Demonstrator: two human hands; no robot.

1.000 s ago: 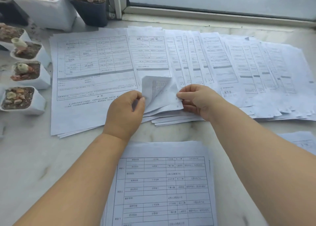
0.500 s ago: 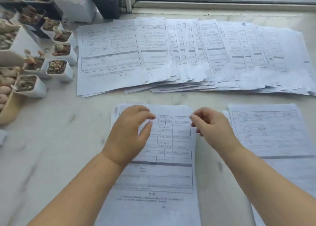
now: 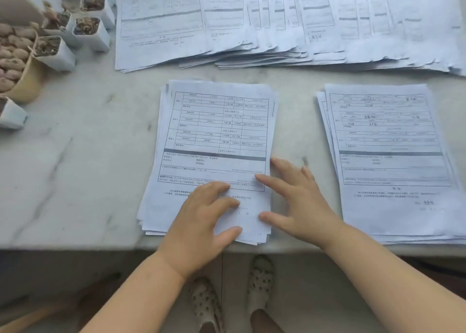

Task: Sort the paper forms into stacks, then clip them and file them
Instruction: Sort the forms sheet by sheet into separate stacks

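A stack of printed forms (image 3: 216, 136) lies in the middle of the marble counter, near its front edge. My left hand (image 3: 201, 216) rests flat on the stack's lower part, fingers relaxed. My right hand (image 3: 297, 201) lies beside it with straight, spread fingers touching the stack's lower right edge. A second stack of filled-in forms (image 3: 388, 156) sits to the right. A wide fan of overlapping forms (image 3: 277, 30) is spread along the back of the counter.
Small white pots with succulents (image 3: 88, 30) and a tan bowl of plants (image 3: 22, 78) crowd the left side. The marble counter (image 3: 75, 169) ends just below my hands; my feet in perforated clogs (image 3: 259, 279) show on the floor beneath.
My hands left the fanned forms at the back, came down to the middle stack and now rest on its lower part. The view tilted downward toward the counter edge.
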